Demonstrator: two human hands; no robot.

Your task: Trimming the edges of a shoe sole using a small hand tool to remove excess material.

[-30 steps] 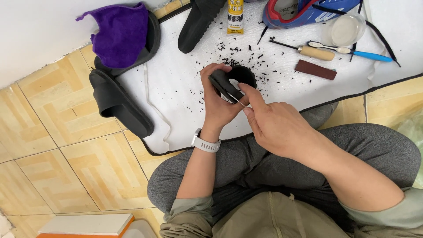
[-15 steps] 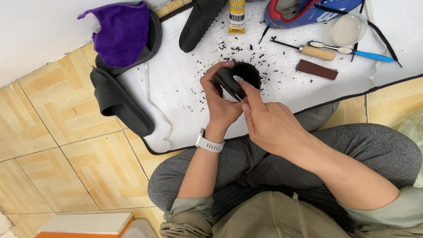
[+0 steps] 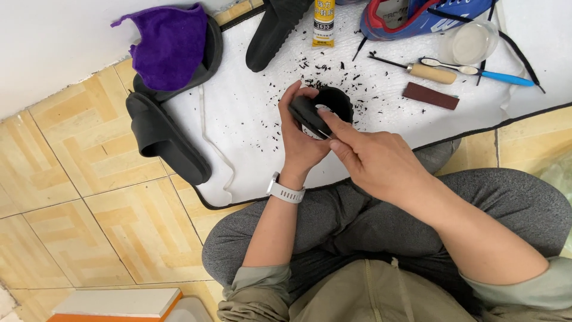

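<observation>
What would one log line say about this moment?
left hand: grips black rubber piece | right hand: thin blade on it | mat: black shavings

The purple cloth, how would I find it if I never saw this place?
Start at the big white mat spread over the yellow floor tiles. Go to its far left corner, where two black slippers lie side by side. The purple cloth is crumpled on top of the slipper farther from the person, next to the white wall, and it is the only purple, soft thing there.
</observation>
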